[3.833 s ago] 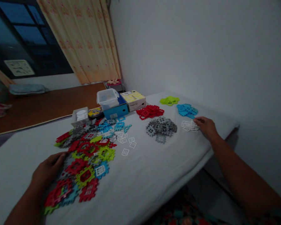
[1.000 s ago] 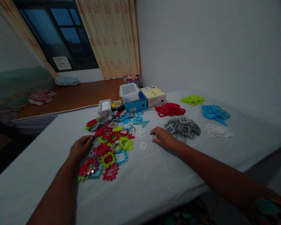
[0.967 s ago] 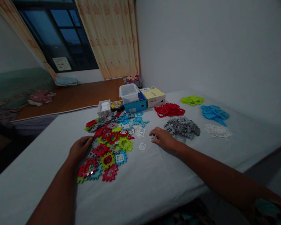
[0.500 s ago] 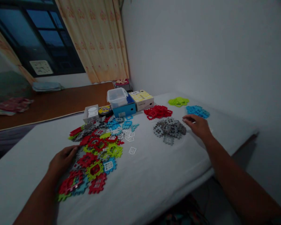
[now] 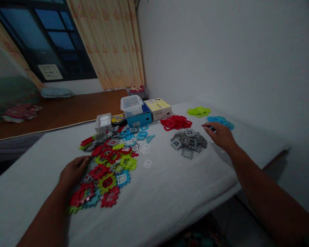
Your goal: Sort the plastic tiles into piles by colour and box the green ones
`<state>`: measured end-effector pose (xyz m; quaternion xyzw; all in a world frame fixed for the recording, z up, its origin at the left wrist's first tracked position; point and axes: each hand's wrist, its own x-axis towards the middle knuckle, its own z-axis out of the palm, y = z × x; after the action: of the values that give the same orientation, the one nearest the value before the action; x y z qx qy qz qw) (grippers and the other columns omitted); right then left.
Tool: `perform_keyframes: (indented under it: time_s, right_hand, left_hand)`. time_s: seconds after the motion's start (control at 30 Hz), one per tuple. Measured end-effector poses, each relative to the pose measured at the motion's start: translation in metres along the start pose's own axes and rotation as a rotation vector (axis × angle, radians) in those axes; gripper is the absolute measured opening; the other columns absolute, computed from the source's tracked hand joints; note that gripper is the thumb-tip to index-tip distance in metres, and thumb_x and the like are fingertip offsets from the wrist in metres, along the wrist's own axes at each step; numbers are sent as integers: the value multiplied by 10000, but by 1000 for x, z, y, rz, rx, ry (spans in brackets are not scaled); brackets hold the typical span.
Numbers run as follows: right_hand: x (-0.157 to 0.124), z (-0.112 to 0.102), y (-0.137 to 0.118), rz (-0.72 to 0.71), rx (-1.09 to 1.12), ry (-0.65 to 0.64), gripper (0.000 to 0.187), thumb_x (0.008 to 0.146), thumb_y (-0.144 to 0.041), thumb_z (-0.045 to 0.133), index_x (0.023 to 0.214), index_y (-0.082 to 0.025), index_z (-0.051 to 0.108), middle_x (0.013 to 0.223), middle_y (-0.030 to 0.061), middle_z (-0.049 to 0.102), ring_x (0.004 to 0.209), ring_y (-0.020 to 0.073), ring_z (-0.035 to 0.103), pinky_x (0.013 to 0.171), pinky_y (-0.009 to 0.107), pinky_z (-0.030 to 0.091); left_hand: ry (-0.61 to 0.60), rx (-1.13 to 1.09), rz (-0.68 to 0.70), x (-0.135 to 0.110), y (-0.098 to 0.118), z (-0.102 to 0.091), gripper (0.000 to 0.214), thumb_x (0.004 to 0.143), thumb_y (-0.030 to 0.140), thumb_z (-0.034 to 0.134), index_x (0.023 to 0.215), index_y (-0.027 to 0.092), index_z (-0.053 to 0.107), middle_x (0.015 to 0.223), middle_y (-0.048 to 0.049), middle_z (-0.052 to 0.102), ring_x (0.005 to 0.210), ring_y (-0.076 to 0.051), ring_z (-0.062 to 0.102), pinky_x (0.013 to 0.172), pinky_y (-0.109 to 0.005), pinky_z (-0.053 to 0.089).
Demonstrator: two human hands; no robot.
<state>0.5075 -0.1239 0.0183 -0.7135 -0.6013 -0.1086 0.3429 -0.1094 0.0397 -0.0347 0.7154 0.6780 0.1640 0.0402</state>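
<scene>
A mixed heap of toothed plastic building tiles [image 5: 106, 181] in red, green, blue and grey spreads over the left of the white-covered surface. My left hand [image 5: 73, 171] lies against its left edge, thumb and index finger stretched toward the tiles; the other fingertips are hard to see. My right hand [image 5: 221, 137] hovers just right of a pile of grey tiles [image 5: 189, 142], thumb and finger brought together. Whatever lies between those fingertips, if anything, is too small to make out. Behind that hand is a pile of blue tiles [image 5: 222, 120].
Red tiles [image 5: 175, 122] and lime-green tiles [image 5: 198, 111] form separate piles farther back. Small white window-grid pieces [image 5: 147, 163] lie beside the mixed heap. A clear plastic tub [image 5: 131, 106], a blue box [image 5: 139, 119], a yellow box [image 5: 158, 109] and a white box [image 5: 103, 122] stand behind.
The whole view has shifted a little to the right and up. Both hands keep nearly the same places beside the tiles, and the piles look unchanged.
</scene>
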Motion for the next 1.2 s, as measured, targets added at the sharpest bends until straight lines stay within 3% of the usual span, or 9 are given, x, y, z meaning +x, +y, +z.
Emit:
perform_keyframes:
  time_s: [0.07, 0.17, 0.23, 0.33, 0.43, 0.53, 0.67, 0.87, 1.2]
  right_hand:
    - [4, 19, -55, -218, 184, -193, 260, 880, -347, 519, 1018, -225, 703, 982, 57, 703, 796, 183, 630, 745, 310, 475]
    - [1, 62, -122, -481, 291, -498, 239, 875, -285, 553, 1066, -232, 687, 999, 56, 697, 817, 179, 625, 777, 315, 473]
    - [-3, 94, -150, -582, 279, -595, 259, 867, -238, 567, 1102, -210, 670, 1065, 84, 680, 931, 206, 611, 837, 338, 464]
    - [-4, 134, -172, -621, 213, -613, 270, 870, -219, 569, 1123, -179, 655, 1155, 129, 640, 1083, 247, 549, 928, 392, 423]
    - [-4, 153, -179, -602, 173, -582, 257, 902, -280, 547, 1117, -191, 656, 1206, 128, 611, 1111, 256, 515, 953, 422, 395]
    - [-7, 158, -177, -647, 190, -569, 255, 916, -292, 536, 1127, -204, 649, 1208, 111, 612, 1104, 239, 509, 960, 402, 383]
    - [-12, 154, -167, -614, 259, -571, 258, 878, -252, 594, 1120, -176, 641, 1121, 102, 650, 1043, 222, 537, 921, 358, 409]
    - [-10, 146, -159, -499, 375, -560, 191, 780, -210, 692, 964, -166, 670, 994, 78, 642, 953, 201, 553, 850, 313, 423]
    - [-7, 135, -164, -358, 485, -586, 114, 755, -166, 669, 869, -156, 671, 848, 31, 665, 765, 142, 587, 687, 234, 409]
  left_hand:
    - [-28, -16, -2, -2, 2, 0, 469, 871, 458, 407, 1131, 177, 679, 1138, -97, 702, 1009, -251, 651, 809, -310, 506]
    - [-36, -42, -3, -5, 2, 2, 474, 872, 456, 392, 1141, 186, 675, 1147, -87, 699, 1038, -245, 643, 843, -302, 495]
    - [-24, -61, -4, -6, 2, 3, 485, 862, 477, 393, 1134, 194, 678, 1127, -74, 708, 1030, -240, 648, 834, -287, 498]
    - [-11, -91, 2, -8, 2, 3, 497, 843, 490, 402, 1107, 185, 692, 1109, -69, 715, 1020, -231, 654, 818, -263, 502]
    - [-15, -106, 24, -8, 2, 3, 500, 837, 492, 404, 1100, 183, 696, 1127, -70, 708, 1037, -227, 647, 837, -260, 494]
    - [-19, -109, 13, -7, 0, 5, 509, 840, 508, 396, 1117, 195, 687, 1132, -62, 707, 1038, -229, 644, 839, -273, 494]
    - [-6, -129, 10, -5, -3, 8, 481, 828, 500, 417, 1091, 211, 698, 1108, -49, 717, 1006, -230, 653, 814, -277, 500]
    - [-6, -115, 1, -4, -5, 9, 485, 834, 505, 408, 1096, 214, 694, 1096, -54, 721, 1000, -237, 654, 814, -286, 501]
    - [-24, -116, 7, -5, -4, 5, 514, 825, 516, 403, 1107, 195, 688, 1131, -69, 707, 1031, -242, 648, 860, -296, 498]
